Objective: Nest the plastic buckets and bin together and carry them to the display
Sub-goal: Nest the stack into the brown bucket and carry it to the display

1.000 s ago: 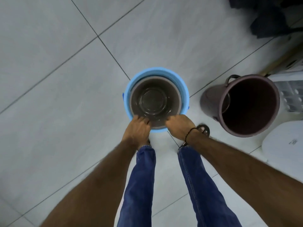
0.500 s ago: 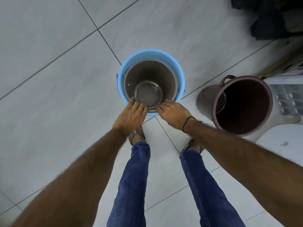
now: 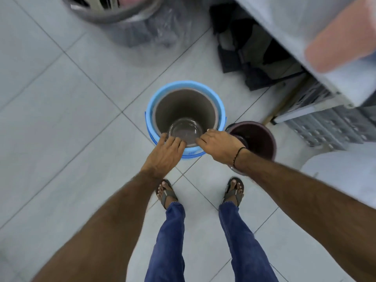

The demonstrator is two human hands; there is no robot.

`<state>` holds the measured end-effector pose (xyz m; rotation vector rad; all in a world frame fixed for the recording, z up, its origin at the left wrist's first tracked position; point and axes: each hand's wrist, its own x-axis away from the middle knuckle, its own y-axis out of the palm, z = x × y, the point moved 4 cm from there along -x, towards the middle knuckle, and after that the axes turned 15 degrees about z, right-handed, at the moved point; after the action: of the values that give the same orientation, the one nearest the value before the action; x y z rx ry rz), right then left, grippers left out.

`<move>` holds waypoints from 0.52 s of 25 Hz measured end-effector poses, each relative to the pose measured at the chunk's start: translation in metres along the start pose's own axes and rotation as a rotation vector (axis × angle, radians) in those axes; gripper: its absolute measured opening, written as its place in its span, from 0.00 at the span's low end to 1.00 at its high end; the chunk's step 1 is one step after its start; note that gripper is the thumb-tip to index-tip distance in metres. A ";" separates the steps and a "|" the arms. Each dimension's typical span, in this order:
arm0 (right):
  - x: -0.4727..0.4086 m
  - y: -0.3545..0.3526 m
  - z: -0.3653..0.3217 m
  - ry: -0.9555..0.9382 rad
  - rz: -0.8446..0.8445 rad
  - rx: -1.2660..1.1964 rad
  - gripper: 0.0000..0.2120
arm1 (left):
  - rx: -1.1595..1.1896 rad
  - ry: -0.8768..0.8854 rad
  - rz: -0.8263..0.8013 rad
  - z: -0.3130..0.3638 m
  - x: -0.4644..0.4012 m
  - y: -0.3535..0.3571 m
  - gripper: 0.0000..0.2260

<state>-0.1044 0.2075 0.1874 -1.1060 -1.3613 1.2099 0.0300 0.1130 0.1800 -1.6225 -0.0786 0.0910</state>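
My left hand and right hand are both gripping the near rim of the grey bin, which is sitting nested inside the blue bucket. I am holding the pair above the tiled floor. The maroon bucket is standing just right of the blue bucket, partly behind my right wrist.

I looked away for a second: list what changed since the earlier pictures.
The nested blue bucket and brown bucket now sit right beside the maroon bin; the person stands more upright. Unchanged: left hand and right hand grip the near rim.
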 end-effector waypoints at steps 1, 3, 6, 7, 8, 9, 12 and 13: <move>0.013 -0.020 0.006 0.011 0.016 0.008 0.16 | -0.007 0.012 0.038 0.010 -0.008 -0.020 0.11; 0.053 -0.065 0.024 0.069 0.044 0.021 0.11 | -0.026 0.065 0.099 0.044 -0.031 -0.062 0.11; 0.122 -0.099 0.052 0.204 0.066 0.019 0.04 | -0.014 0.127 0.124 0.108 -0.064 -0.091 0.10; 0.145 -0.100 0.060 0.250 0.073 0.024 0.03 | -0.017 0.149 0.130 0.128 -0.075 -0.090 0.10; 0.167 -0.096 0.064 0.290 0.062 0.032 0.03 | -0.020 0.175 0.133 0.148 -0.083 -0.083 0.09; 0.184 -0.088 0.065 0.319 0.038 0.028 0.03 | -0.004 0.201 0.117 0.165 -0.086 -0.073 0.09; 0.239 -0.029 0.058 0.381 -0.055 0.001 0.04 | -0.009 0.319 0.115 0.219 -0.086 -0.019 0.10; 0.253 -0.002 0.056 0.381 -0.094 0.004 0.07 | -0.015 0.351 0.128 0.236 -0.085 0.004 0.10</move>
<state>-0.1900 0.4513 0.2097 -1.1857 -1.1033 0.8782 -0.0794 0.3377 0.1646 -1.6354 0.2953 -0.0966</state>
